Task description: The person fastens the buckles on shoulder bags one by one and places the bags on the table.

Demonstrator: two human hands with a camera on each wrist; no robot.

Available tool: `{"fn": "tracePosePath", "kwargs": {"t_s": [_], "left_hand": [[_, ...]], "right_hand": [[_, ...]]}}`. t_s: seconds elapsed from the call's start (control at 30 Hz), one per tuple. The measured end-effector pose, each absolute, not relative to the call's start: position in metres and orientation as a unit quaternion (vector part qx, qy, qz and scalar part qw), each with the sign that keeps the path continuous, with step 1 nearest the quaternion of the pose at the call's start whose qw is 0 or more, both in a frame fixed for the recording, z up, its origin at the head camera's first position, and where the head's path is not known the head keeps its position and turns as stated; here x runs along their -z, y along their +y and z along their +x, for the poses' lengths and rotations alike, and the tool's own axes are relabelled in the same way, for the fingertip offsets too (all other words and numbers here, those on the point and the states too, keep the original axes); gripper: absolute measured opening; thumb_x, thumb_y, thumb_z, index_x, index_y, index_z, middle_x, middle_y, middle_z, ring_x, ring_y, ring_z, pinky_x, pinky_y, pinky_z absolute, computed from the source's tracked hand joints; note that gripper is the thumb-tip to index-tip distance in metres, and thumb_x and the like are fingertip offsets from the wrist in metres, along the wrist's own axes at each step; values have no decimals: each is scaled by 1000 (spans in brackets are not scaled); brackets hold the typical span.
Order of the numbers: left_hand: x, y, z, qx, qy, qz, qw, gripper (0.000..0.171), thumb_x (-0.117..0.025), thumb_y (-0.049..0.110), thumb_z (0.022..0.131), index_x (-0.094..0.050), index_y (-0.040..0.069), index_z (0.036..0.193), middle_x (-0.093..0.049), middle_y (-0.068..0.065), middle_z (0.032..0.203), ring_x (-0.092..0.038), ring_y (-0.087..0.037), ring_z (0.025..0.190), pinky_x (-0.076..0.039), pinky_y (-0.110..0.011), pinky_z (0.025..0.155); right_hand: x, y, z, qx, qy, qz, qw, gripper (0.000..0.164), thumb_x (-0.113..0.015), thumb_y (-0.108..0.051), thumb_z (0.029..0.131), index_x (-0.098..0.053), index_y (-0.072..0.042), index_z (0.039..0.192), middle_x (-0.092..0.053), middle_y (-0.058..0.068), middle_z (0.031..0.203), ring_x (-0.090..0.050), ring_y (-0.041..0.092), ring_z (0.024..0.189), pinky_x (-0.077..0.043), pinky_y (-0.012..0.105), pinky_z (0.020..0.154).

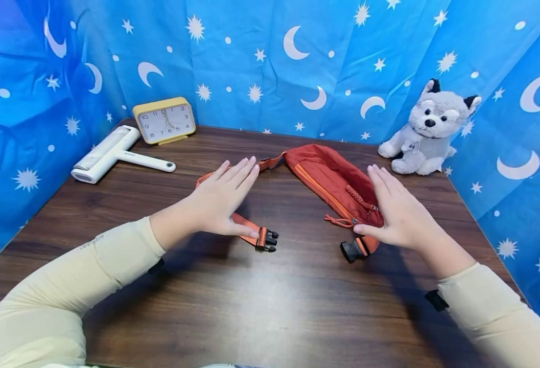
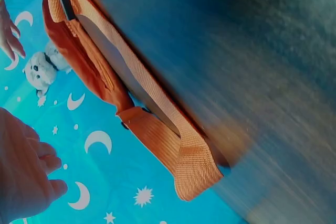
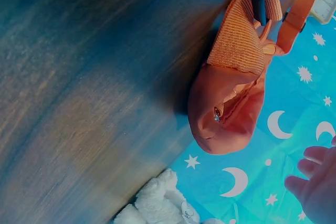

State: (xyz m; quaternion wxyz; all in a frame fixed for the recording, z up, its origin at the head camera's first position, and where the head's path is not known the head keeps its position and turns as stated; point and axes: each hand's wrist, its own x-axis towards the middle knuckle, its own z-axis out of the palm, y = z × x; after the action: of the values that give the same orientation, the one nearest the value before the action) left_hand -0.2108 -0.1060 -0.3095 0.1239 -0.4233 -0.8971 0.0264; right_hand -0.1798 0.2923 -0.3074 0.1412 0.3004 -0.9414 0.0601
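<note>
A red waist bag [image 1: 327, 176] with orange zips lies on the dark wooden table, its belt undone. My left hand [image 1: 226, 197] hovers with straight fingers over the orange strap [image 2: 142, 72], which loops beneath it. The black prong half of the buckle [image 1: 267, 239] rests just past the left thumb. On the other side, my right hand [image 1: 398, 207] is held flat above the bag's right end, overlapping it in the head view. The socket half of the buckle [image 1: 352, 250] lies below the right thumb. Both hands hold nothing.
At the back left stands a yellow alarm clock [image 1: 165, 120], with a white T-shaped handheld tool [image 1: 109, 153] beside it. A grey plush dog [image 1: 428, 128] sits at the back right. Blue curtain [image 1: 260, 66] with moons and stars surrounds the table's far sides.
</note>
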Motion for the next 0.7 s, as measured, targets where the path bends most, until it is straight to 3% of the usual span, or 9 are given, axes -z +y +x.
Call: {"fn": "tracePosePath", "kwargs": {"t_s": [0.7], "left_hand": [[321,-95,-203,13,-875,-476,90,117,-43,82,73,-17,-5,146,-14,-21,151,-15,-31,139,-9,-49,109]], "right_hand": [[321,298,-177,-131,-920,361,80,113,-81,-44,67,-16,1,147,-21,19,150,-21,38,135,-17,50,107]]}}
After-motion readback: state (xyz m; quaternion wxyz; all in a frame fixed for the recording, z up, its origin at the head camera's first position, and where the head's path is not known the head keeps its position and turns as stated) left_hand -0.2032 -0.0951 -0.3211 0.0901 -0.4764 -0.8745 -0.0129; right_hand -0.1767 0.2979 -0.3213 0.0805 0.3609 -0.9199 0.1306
